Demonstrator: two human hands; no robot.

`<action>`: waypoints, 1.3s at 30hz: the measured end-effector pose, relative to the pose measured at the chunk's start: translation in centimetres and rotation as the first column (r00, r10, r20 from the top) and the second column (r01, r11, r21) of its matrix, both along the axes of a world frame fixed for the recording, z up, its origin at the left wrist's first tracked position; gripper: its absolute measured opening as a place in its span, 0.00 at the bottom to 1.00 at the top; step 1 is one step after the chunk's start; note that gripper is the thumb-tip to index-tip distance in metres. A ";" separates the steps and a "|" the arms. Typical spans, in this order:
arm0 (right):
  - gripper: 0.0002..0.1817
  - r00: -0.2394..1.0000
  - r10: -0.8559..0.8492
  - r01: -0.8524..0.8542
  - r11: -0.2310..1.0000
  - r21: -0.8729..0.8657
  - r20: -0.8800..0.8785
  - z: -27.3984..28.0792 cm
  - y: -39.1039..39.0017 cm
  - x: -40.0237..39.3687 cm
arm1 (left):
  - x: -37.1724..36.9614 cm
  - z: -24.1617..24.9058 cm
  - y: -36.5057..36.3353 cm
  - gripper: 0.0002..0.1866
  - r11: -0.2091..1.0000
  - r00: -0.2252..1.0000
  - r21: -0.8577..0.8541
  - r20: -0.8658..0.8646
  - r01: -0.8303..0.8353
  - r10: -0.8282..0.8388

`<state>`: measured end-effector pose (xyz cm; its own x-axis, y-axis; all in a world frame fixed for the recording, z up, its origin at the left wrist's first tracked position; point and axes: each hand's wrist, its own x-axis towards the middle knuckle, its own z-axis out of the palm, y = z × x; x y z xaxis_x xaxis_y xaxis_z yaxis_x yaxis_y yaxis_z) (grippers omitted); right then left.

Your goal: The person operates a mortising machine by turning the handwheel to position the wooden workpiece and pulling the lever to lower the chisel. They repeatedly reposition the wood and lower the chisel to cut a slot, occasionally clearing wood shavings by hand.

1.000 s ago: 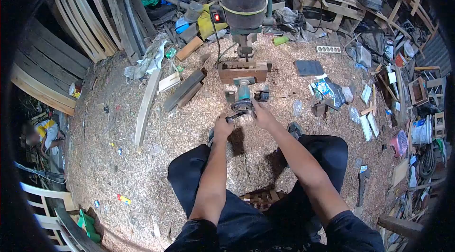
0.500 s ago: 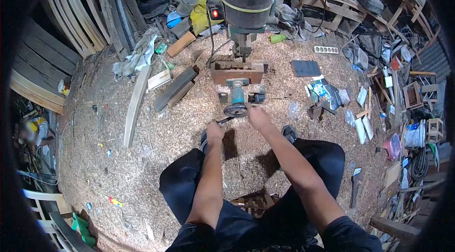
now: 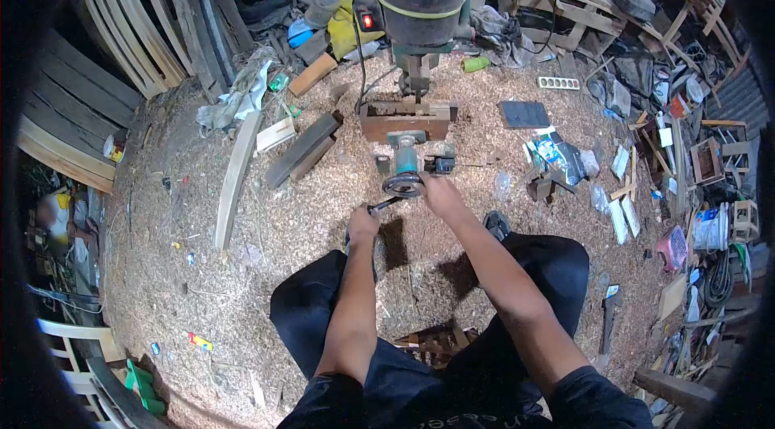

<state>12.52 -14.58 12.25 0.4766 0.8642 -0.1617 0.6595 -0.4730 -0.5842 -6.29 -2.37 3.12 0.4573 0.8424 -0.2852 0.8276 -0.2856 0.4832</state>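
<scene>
My left hand [image 3: 364, 223] is wrapped round the end of a dark lever [image 3: 385, 205] below the machine's front. My right hand [image 3: 440, 193] grips the right side of the round black handwheel [image 3: 403, 184]. Behind the wheel sits a green and grey machine vise [image 3: 406, 156]. A reddish-brown wood block [image 3: 406, 129] is clamped there, with a slot and loose chips along its top. The drilling machine's bit [image 3: 418, 95] points down at the block, under the large dark motor housing [image 3: 421, 5]. A red switch [image 3: 367, 20] glows to its left.
Wood chips cover the floor [image 3: 315, 219]. Dark timber pieces [image 3: 303, 150] and a long pale board [image 3: 236, 179] lie to the left. On the right are a dark flat block [image 3: 523, 114] and a power strip [image 3: 559, 83]. A person [image 3: 60, 219] is at the far left edge.
My left hand has shifted very slightly left with the lever. My right hand stays on the handwheel, and the whole view has moved a little.
</scene>
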 end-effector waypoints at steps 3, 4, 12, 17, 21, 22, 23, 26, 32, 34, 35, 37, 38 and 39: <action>0.20 1.000 -0.011 0.009 0.989 0.147 0.015 1.4 0.0 0.8 | 0.9 2.0 -0.1 0.21 0.981 0.960 0.077 0.230 -0.179 0.158; 0.21 0.999 -0.028 0.023 0.977 0.211 0.021 2.2 0.1 1.3 | 1.5 3.7 -0.2 0.20 0.962 0.925 0.154 0.345 -0.223 0.160; 0.20 0.962 -0.273 0.183 0.565 0.805 -0.028 20.9 1.8 6.2 | 10.4 30.7 -0.3 0.19 0.831 0.496 0.488 0.809 -0.267 -0.316; 0.16 0.959 -0.280 0.143 0.367 0.919 -0.038 34.1 4.6 9.7 | 17.1 44.2 2.2 0.18 0.635 0.319 0.689 0.724 -0.348 -0.611; 0.15 0.919 -0.388 0.048 0.292 0.955 0.073 39.2 9.9 15.4 | 22.1 47.7 5.1 0.17 0.548 0.361 0.737 0.674 -0.396 -0.645; 0.15 0.906 -0.415 0.042 0.292 0.955 0.087 40.2 11.1 16.5 | 23.0 48.1 5.5 0.16 0.534 0.368 0.740 0.669 -0.410 -0.646; 0.15 0.893 -0.438 0.039 0.294 0.955 0.099 41.2 12.3 17.8 | 23.6 47.9 5.9 0.16 0.521 0.371 0.746 0.661 -0.414 -0.652; 0.29 0.827 -0.544 0.060 0.341 0.938 0.145 41.9 17.6 24.0 | 24.1 47.5 5.9 0.16 0.487 0.375 0.730 0.672 -0.479 -0.639; 0.53 0.854 -0.425 0.491 0.473 0.732 -0.298 44.3 23.3 29.1 | 25.2 46.4 7.1 0.14 0.502 0.299 0.708 0.682 -0.496 -0.667; 0.53 0.850 -0.299 0.522 0.375 0.766 -0.433 44.1 22.7 28.1 | 25.3 46.3 7.2 0.14 0.439 0.292 0.711 0.656 -0.550 -0.696; 0.54 0.868 -0.118 0.491 0.348 0.799 -0.482 44.8 20.5 26.0 | 25.4 46.2 7.2 0.14 0.434 0.298 0.714 0.652 -0.549 -0.697; 0.54 0.786 -0.208 0.613 0.386 0.690 -0.582 46.0 16.9 23.0 | 25.3 46.1 7.1 0.14 0.431 0.306 0.716 0.653 -0.549 -0.693; 0.53 0.766 -0.224 0.639 0.363 0.678 -0.602 45.7 15.6 21.8 | 25.2 46.0 7.1 0.14 0.429 0.314 0.723 0.648 -0.542 -0.694; 0.52 0.747 -0.236 0.662 0.341 0.667 -0.621 45.4 14.6 20.7 | 25.0 45.8 7.1 0.14 0.424 0.323 0.729 0.642 -0.537 -0.696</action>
